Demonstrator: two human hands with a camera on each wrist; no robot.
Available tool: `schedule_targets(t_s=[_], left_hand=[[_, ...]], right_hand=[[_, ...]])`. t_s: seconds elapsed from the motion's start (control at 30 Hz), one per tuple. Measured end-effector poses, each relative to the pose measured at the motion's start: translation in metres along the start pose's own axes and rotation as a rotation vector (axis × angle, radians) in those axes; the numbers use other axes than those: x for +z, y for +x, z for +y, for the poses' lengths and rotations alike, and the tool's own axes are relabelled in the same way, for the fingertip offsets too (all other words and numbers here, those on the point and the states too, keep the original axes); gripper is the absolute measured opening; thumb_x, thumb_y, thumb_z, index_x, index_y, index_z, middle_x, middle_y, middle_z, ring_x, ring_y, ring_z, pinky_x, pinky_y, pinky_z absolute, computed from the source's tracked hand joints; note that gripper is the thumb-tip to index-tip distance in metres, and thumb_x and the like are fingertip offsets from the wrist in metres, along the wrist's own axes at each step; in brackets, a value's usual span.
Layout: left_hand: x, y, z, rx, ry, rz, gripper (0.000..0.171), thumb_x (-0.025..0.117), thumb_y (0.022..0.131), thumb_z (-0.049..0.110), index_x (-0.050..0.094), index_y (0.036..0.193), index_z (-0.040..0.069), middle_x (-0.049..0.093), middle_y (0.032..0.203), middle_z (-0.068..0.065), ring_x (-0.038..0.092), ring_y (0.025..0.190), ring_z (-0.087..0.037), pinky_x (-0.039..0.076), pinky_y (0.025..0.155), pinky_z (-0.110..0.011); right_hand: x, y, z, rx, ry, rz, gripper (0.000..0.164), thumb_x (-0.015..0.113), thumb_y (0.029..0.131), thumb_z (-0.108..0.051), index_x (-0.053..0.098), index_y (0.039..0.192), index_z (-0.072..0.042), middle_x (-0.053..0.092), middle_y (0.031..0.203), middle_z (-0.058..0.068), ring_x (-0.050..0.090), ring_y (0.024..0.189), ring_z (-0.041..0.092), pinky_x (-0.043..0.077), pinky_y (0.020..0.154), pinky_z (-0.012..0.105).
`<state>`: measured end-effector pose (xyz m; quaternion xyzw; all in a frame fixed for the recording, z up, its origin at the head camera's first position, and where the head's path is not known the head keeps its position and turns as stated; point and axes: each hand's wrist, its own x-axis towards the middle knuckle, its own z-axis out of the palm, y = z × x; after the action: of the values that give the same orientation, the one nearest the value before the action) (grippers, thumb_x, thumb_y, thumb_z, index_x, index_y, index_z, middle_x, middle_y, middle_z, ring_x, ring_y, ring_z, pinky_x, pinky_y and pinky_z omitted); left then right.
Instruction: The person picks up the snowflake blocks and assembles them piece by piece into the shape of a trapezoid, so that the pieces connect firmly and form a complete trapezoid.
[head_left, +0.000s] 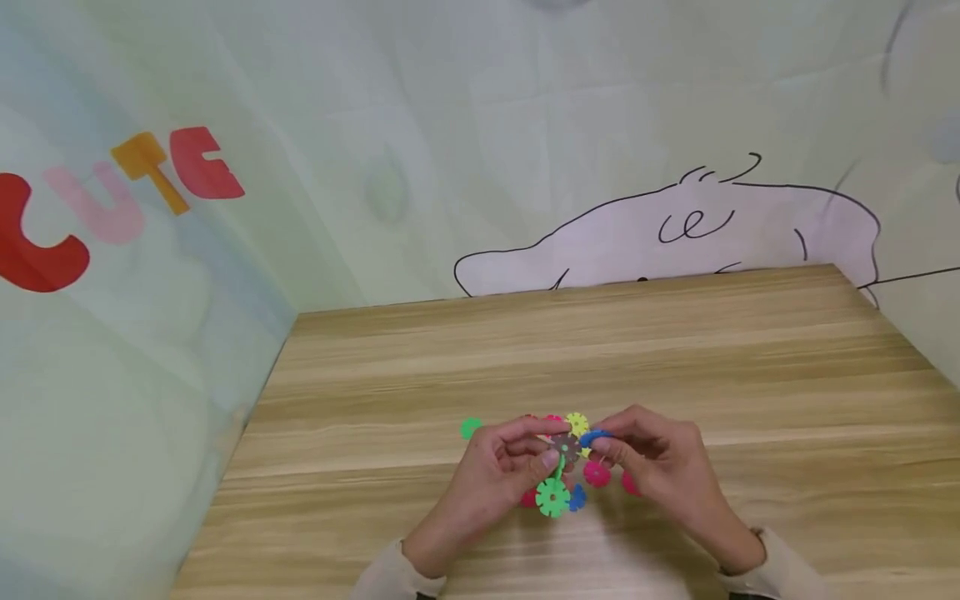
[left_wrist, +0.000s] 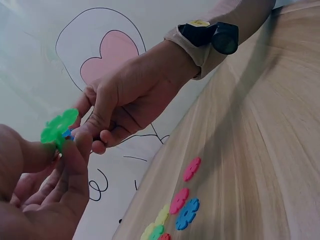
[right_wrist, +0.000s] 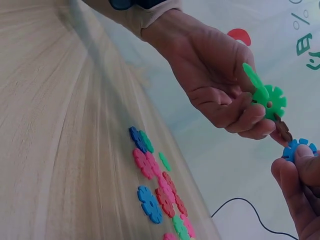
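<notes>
Together, above the near middle of the wooden worktop (head_left: 675,350), we hold a small assembly of interlocked snowflake discs between our two hands. Our left hand (head_left: 501,467) has its fingers (right_wrist: 235,107) curled in closely, thumb against forefinger, pinching the assembly; from the right wrist view we see a green disc (right_wrist: 270,97) standing upright at the fingertips with a brown disc (right_wrist: 283,130) slotted in just below it. In the head view the brown disc (head_left: 566,447) sits at the centre of the cluster, with a green disc (head_left: 552,497) hanging beneath it.

Our right hand (head_left: 660,467) meets the left one from the other side. Its fingers (left_wrist: 107,117) are bent narrowly, thumb and forefinger pinching a blue disc (right_wrist: 298,149) by its edge, just beside the brown one; whether the blue disc already touches the brown disc we cannot tell. In the head view the blue disc (head_left: 596,436) lies flat at the fingertips.

Below our hands loose discs (right_wrist: 155,185) lie flat on the worktop in pink, red, blue, green and yellow, close together and partly overlapping. One green disc (head_left: 470,428) lies apart, just left of our left hand. Behind the worktop hangs a pale cloth backdrop (head_left: 525,125) with a line drawing and coloured letters.
</notes>
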<state>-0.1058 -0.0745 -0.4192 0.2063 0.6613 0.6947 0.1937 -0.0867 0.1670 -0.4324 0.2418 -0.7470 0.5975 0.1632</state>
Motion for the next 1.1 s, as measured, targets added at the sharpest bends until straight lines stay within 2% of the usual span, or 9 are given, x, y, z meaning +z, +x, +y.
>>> schedule_targets(t_s=[0.13, 0.23, 0.37, 0.43, 0.57, 0.67, 0.77, 0.9, 1.1], left_hand=[[-0.003, 0.001, 0.000, 0.011, 0.018, -0.040, 0.035, 0.070, 0.104, 0.011, 0.067, 0.135, -0.006, 0.072, 0.114, -0.040, 0.079, 0.088, -0.004, 0.062, 0.077, -0.018], [-0.004, 0.001, 0.000, 0.012, 0.023, -0.054, 0.032, 0.071, 0.103, 0.006, 0.070, 0.132, -0.006, 0.072, 0.112, -0.040, 0.078, 0.086, -0.002, 0.060, 0.074, -0.017], [-0.004, 0.002, 0.000, 0.006, 0.032, -0.047, 0.030, 0.073, 0.101, 0.005, 0.073, 0.128, -0.005, 0.076, 0.107, -0.032, 0.076, 0.084, -0.002, 0.060, 0.073, -0.016], [-0.004, 0.002, 0.000, -0.007, 0.021, -0.052, 0.030, 0.073, 0.101, 0.007, 0.073, 0.128, -0.004, 0.079, 0.104, -0.023, 0.076, 0.084, -0.002, 0.059, 0.073, -0.016], [-0.003, 0.002, -0.001, -0.037, -0.034, -0.078, 0.032, 0.071, 0.102, 0.007, 0.071, 0.131, -0.005, 0.079, 0.100, 0.000, 0.075, 0.086, -0.003, 0.060, 0.074, -0.017], [-0.003, 0.001, -0.001, -0.057, -0.072, -0.075, 0.033, 0.070, 0.102, 0.007, 0.069, 0.133, -0.004, 0.077, 0.098, 0.007, 0.074, 0.084, -0.002, 0.060, 0.071, -0.017], [-0.004, 0.000, 0.000, -0.061, -0.083, -0.071, 0.034, 0.070, 0.103, 0.008, 0.069, 0.134, -0.004, 0.076, 0.097, 0.007, 0.073, 0.080, -0.002, 0.058, 0.066, -0.016], [-0.004, 0.000, 0.001, -0.054, -0.072, -0.092, 0.033, 0.071, 0.103, 0.009, 0.069, 0.133, -0.004, 0.078, 0.100, 0.005, 0.075, 0.083, -0.002, 0.059, 0.068, -0.016], [-0.003, 0.002, 0.000, -0.044, -0.038, -0.082, 0.032, 0.072, 0.101, 0.007, 0.071, 0.131, -0.004, 0.079, 0.112, -0.018, 0.076, 0.086, -0.003, 0.059, 0.071, -0.016]], right_hand=[[0.002, 0.001, 0.000, -0.035, 0.016, -0.011, 0.026, 0.076, 0.086, 0.019, 0.077, 0.094, -0.006, 0.081, 0.086, 0.013, 0.063, 0.063, -0.007, 0.047, 0.043, 0.017], [0.004, 0.001, 0.002, -0.054, 0.036, -0.012, 0.025, 0.076, 0.084, 0.021, 0.076, 0.092, -0.003, 0.081, 0.083, 0.017, 0.066, 0.063, -0.005, 0.047, 0.043, 0.017], [0.005, -0.001, 0.004, -0.070, 0.063, -0.002, 0.014, 0.076, 0.088, 0.015, 0.074, 0.091, 0.002, 0.079, 0.082, 0.019, 0.068, 0.062, -0.002, 0.047, 0.043, 0.018], [0.004, -0.002, 0.003, -0.041, 0.111, -0.005, 0.009, 0.076, 0.091, 0.011, 0.073, 0.092, 0.003, 0.080, 0.082, 0.016, 0.069, 0.063, 0.001, 0.047, 0.043, 0.019], [0.003, -0.002, 0.002, 0.078, 0.267, -0.023, 0.007, 0.071, 0.095, 0.012, 0.069, 0.093, 0.005, 0.083, 0.090, 0.002, 0.074, 0.067, 0.006, 0.054, 0.050, 0.022], [0.003, 0.000, 0.001, 0.117, 0.336, -0.032, 0.009, 0.068, 0.094, 0.016, 0.065, 0.093, 0.007, 0.084, 0.094, -0.005, 0.077, 0.070, 0.008, 0.061, 0.056, 0.026], [0.005, 0.000, 0.000, 0.103, 0.343, -0.036, 0.008, 0.068, 0.093, 0.017, 0.064, 0.093, 0.010, 0.084, 0.094, -0.005, 0.077, 0.071, 0.008, 0.061, 0.056, 0.026], [0.009, -0.001, -0.001, 0.079, 0.317, -0.026, 0.012, 0.067, 0.091, 0.021, 0.064, 0.091, 0.009, 0.083, 0.094, -0.007, 0.075, 0.070, 0.006, 0.061, 0.057, 0.026], [0.012, -0.002, -0.003, 0.130, 0.234, -0.002, 0.020, 0.066, 0.088, 0.024, 0.065, 0.088, 0.005, 0.081, 0.089, -0.007, 0.072, 0.067, 0.007, 0.062, 0.057, 0.027]])
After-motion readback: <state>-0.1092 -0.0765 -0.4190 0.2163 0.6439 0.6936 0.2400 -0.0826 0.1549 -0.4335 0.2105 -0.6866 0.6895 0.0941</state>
